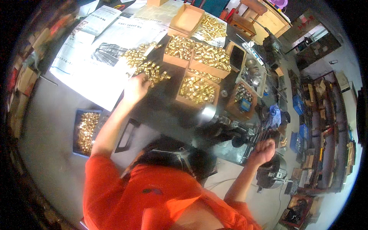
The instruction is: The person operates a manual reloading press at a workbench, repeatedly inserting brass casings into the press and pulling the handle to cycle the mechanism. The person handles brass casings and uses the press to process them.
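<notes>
My left hand (137,88) reaches over the bench to the near edge of a loose pile of small brass fittings (153,73). Its fingers are curled together among them; what they pinch is hidden. Off to the right, my right hand (263,152) is closed in a fist beside a dark bench machine (239,140), which looks like a small lathe. Whether a handle lies inside that fist cannot be seen. The machine's round silver chuck (209,113) sits between my two hands. Just beyond it, a cardboard box (197,90) is full of brass fittings.
More cardboard boxes of brass parts (211,57) stand behind. Newspaper sheets (126,34) cover the bench's far left. A blue bin of brass pieces (87,132) sits low at left. A tray of metal tools (253,73) lies at right, with crowded shelves (326,134) beyond.
</notes>
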Motion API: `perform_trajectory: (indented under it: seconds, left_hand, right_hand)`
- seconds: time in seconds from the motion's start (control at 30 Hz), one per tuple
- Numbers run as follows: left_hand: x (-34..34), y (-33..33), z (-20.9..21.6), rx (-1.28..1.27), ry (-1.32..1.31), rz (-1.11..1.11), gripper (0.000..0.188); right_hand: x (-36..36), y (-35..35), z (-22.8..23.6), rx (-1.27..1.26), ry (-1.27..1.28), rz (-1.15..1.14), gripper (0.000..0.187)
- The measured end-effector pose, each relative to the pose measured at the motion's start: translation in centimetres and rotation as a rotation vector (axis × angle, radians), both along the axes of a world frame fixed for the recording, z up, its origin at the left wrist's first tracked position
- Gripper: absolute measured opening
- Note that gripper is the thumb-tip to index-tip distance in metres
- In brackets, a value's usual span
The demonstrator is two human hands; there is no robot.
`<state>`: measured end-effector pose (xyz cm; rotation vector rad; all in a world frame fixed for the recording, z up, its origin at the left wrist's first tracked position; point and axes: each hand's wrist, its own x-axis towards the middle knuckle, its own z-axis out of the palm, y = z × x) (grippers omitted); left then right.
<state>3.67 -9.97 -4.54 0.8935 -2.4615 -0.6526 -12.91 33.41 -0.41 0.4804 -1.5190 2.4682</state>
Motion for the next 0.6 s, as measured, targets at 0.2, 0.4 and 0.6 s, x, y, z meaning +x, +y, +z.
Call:
perform_trajectory:
  seconds: [0.2,0.4,0.6]
  left_hand:
    - [0.6,0.0,-2.8,-0.240,-0.246,-0.069,0.018]
    - [1.2,1.4,-0.1,-0.010,-0.045,-0.187,0.023]
    - [-1.0,8.1,5.6,1.007,0.350,-0.683,0.014]
  right_hand:
    - [2.9,1.0,-5.7,0.029,-0.285,-0.058,0.018]
    - [-0.2,-0.2,-8.8,0.048,-0.466,-0.157,0.014]
    - [0.1,0.1,-8.5,0.063,-0.455,-0.126,0.017]
